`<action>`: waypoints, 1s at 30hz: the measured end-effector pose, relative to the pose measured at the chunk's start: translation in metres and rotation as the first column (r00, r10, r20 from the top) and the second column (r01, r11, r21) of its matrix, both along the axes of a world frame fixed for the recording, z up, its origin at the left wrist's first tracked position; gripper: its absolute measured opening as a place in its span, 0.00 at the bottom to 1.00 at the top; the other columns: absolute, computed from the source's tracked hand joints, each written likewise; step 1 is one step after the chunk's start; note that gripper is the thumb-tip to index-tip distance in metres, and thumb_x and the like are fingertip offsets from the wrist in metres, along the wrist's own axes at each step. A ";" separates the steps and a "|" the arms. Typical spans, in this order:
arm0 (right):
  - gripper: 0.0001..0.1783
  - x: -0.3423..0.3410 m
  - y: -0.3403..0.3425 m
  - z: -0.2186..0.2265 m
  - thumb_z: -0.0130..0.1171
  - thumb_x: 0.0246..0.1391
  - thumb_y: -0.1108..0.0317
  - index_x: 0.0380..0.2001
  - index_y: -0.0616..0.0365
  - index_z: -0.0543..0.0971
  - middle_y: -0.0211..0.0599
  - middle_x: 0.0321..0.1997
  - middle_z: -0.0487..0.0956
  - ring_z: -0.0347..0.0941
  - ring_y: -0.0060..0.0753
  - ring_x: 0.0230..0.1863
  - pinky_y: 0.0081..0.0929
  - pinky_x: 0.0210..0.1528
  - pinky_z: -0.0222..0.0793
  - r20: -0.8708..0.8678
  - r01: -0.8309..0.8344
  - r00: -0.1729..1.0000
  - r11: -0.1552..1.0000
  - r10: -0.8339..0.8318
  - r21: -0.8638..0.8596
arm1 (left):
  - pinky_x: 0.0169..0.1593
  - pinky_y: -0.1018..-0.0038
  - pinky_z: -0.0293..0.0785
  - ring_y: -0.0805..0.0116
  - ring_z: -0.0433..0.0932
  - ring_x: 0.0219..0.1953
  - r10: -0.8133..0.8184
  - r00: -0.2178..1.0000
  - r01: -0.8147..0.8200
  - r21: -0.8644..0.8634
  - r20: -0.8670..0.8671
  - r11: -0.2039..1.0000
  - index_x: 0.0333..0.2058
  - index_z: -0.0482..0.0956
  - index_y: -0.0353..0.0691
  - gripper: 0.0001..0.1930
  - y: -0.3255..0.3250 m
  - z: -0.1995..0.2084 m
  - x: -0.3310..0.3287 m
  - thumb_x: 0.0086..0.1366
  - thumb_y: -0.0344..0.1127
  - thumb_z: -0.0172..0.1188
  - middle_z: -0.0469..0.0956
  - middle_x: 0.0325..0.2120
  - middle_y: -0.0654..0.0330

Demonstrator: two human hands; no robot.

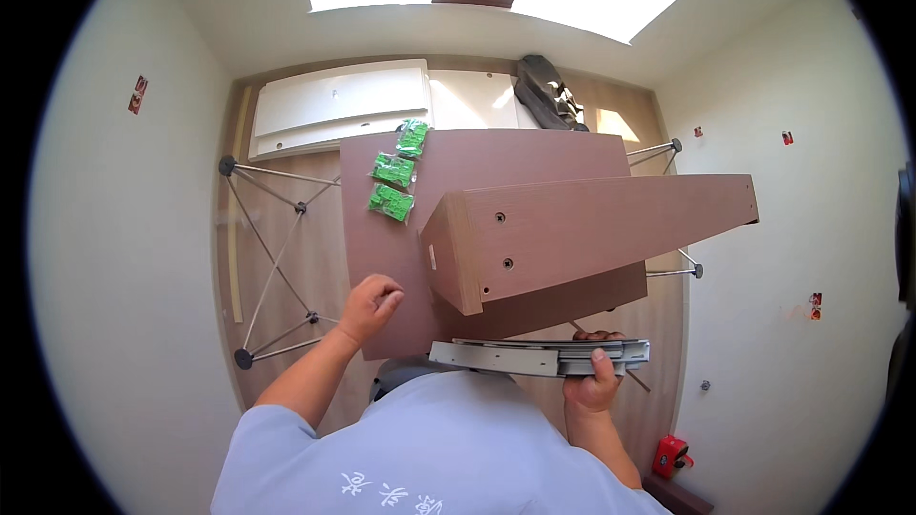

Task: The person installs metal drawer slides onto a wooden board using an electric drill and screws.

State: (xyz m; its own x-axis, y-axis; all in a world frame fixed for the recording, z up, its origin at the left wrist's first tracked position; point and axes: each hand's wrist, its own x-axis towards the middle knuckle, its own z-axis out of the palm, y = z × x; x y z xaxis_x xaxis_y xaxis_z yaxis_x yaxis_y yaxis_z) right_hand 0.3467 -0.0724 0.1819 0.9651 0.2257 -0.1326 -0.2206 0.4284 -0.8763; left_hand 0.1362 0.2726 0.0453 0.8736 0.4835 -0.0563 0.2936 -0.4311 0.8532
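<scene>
My right hand [593, 377] grips a grey metal drawer slide rail [534, 356], held level near my chest below the brown board [382, 238]. My left hand [370, 306] rests with curled fingers on the board's near left corner and holds nothing. On the board stands a long brown wooden panel assembly [592, 229] with two screw heads on its side, running off to the right. Three small green bags of hardware [393, 172] lie in a row at the board's far left.
The board sits on a metal folding stand [272, 262] on a wood floor. White panels [334, 105] lie on the floor at the back, with a dark object [549, 91] beside them. A red tool [671, 456] lies on the floor lower right. Walls close on both sides.
</scene>
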 end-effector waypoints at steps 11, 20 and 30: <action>0.28 -0.048 0.143 0.102 0.73 0.52 0.81 0.52 0.56 0.72 0.42 0.47 0.83 0.82 0.37 0.53 0.42 0.60 0.79 0.376 -0.846 0.439 0.517 0.816 -0.134 | 0.69 0.58 0.73 0.47 0.77 0.65 -0.224 0.958 0.272 -0.306 0.181 0.913 0.71 0.66 0.40 0.56 -0.084 0.134 -0.034 0.45 0.47 0.88 0.74 0.66 0.48; 0.49 -0.106 0.202 0.127 0.79 0.57 0.58 0.73 0.63 0.64 0.49 0.68 0.77 0.75 0.43 0.68 0.39 0.72 0.69 0.083 -0.905 0.096 0.121 0.992 -0.407 | 0.56 0.63 0.80 0.64 0.83 0.48 0.184 0.955 -0.027 -0.553 0.231 0.833 0.53 0.81 0.41 0.30 -0.098 0.136 -0.123 0.48 0.34 0.77 0.84 0.48 0.60; 0.56 -0.103 0.189 -0.063 0.82 0.51 0.53 0.75 0.67 0.62 0.63 0.73 0.72 0.72 0.58 0.72 0.46 0.72 0.70 -0.327 -0.839 -0.020 -0.193 0.945 -0.508 | 0.52 0.62 0.83 0.65 0.83 0.49 0.577 0.799 -0.483 -0.753 -0.171 0.446 0.59 0.71 0.36 0.33 -0.049 0.034 -0.077 0.59 0.39 0.78 0.81 0.48 0.56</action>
